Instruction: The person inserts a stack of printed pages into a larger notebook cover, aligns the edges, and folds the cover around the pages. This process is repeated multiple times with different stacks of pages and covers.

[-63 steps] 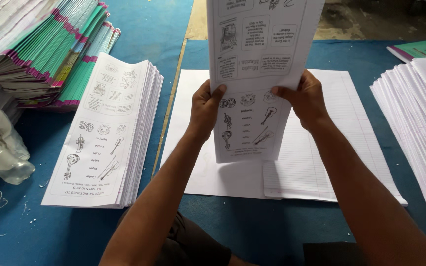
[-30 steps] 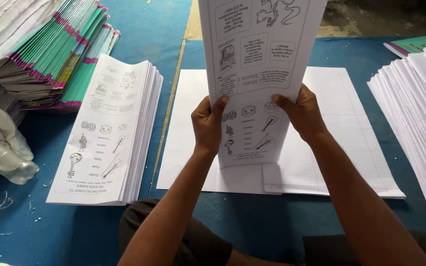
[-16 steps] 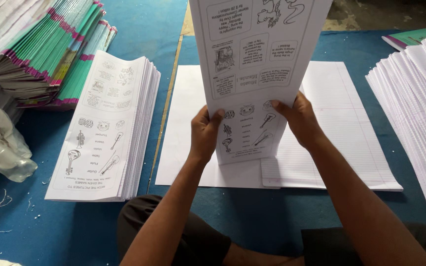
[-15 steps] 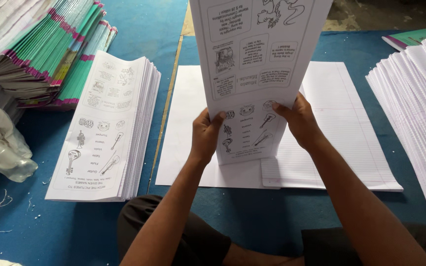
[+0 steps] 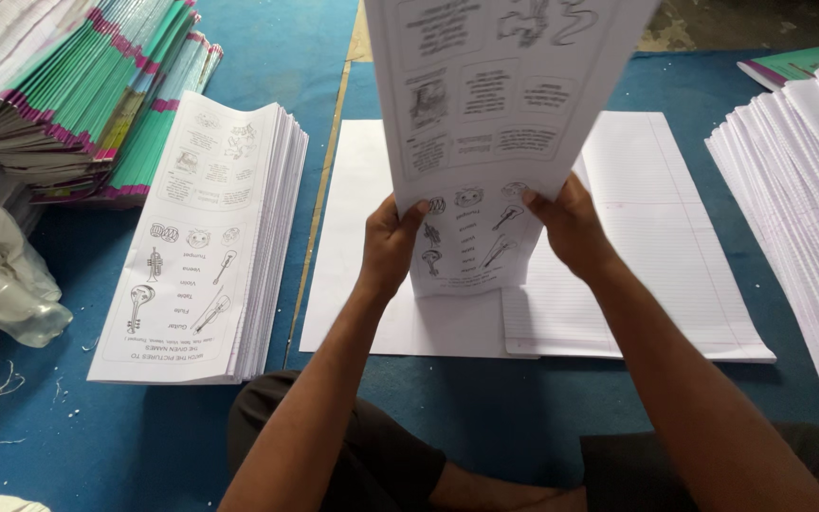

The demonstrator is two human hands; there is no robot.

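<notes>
Both hands hold one tall printed worksheet, a white sheet with small black line drawings of musical instruments and boxed text, raised upright in front of the camera. The left hand grips its lower left edge, thumb pressed on the printed face and the other fingers curled behind the paper. The right hand grasps the lower right edge the same way, thumb on the front near the instrument drawings, fingers hidden behind. The sheet's bottom edge hangs just below the fingers, its top running out of view.

Under and beyond the fingers, flat on the blue mat, lie wide ruled white sheets, one plain-looking half to the left of the left hand and a lined half beyond the right hand. Left of the left hand stands a thick stack of printed worksheets, its top page showing the same instrument drawings. Further left lean green and pink-edged booklets, with crumpled clear plastic below them. Right of the right hand rises a stack of white lined paper.
</notes>
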